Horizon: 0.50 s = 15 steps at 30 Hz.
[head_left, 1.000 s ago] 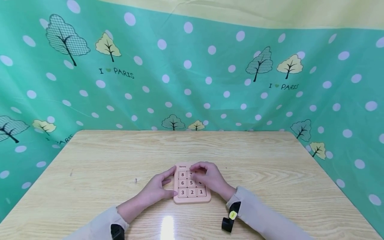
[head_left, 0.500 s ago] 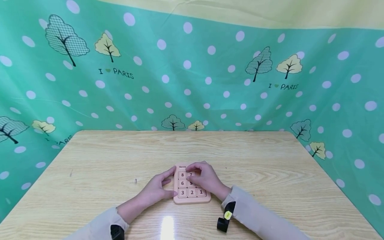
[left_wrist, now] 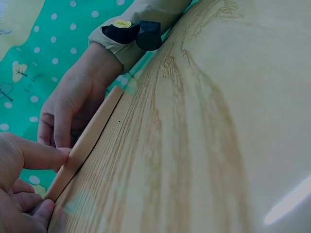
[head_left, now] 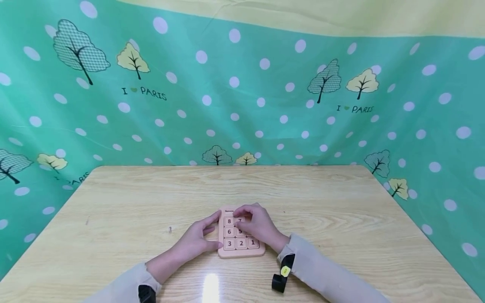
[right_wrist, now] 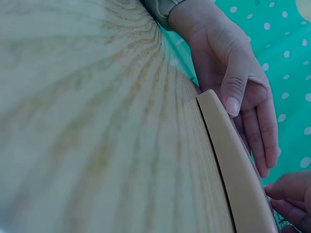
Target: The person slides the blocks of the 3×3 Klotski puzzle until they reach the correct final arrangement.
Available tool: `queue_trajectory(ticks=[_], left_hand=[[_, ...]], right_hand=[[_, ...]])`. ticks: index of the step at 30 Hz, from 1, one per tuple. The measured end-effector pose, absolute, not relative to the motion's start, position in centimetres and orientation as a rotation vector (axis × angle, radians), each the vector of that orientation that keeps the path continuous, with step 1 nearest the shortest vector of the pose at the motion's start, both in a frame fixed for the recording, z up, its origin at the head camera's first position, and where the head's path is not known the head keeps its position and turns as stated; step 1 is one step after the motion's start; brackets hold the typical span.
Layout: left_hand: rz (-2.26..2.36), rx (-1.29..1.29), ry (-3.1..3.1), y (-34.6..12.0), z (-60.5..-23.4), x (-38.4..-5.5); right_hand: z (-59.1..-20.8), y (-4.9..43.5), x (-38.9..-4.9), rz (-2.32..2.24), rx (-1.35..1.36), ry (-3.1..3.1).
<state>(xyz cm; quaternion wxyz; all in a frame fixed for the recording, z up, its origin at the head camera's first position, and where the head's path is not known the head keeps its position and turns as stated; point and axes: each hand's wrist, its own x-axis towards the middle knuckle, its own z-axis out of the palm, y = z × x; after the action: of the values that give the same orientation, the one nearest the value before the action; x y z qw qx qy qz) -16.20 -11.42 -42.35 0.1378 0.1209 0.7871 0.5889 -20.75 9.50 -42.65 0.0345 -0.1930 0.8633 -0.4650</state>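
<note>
A pink number slide puzzle (head_left: 241, 253) lies flat on the table, its tiles 8, 7, 6, 5, 3, 2 and 1 at least partly visible. My left hand (head_left: 195, 240) touches its left side, index finger near the upper corner and thumb near the lower one. Over the upper right of the board arches my right hand (head_left: 261, 225). Its thumb and index finger are apart at the 7 tile, with the digit showing between them; the tiles beneath the palm are hidden. From the left wrist, the puzzle (left_wrist: 80, 145) appears edge-on, with the right hand (left_wrist: 73, 104) beyond it.
The wood-grain table (head_left: 151, 189) reaches back to a green dotted cloth (head_left: 242, 105) printed with trees. Each wrist wears a black strap; the right one (head_left: 282, 273) has a loose end hanging above the tabletop. A bright reflection lies on the near tabletop.
My right hand has slid slightly left over the top row, so its fingertips now frame the 7 and the 4 is covered. My left hand keeps its place at the board's edge.
</note>
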Motion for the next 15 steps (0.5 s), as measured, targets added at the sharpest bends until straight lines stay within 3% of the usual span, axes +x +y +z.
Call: queue_trajectory(ticks=[15], left_hand=[[1.674, 0.341, 2.299, -11.6, -42.73, -16.38]], right_hand=[[-42.39, 9.66, -20.62, -1.393, -0.593, 2.685]])
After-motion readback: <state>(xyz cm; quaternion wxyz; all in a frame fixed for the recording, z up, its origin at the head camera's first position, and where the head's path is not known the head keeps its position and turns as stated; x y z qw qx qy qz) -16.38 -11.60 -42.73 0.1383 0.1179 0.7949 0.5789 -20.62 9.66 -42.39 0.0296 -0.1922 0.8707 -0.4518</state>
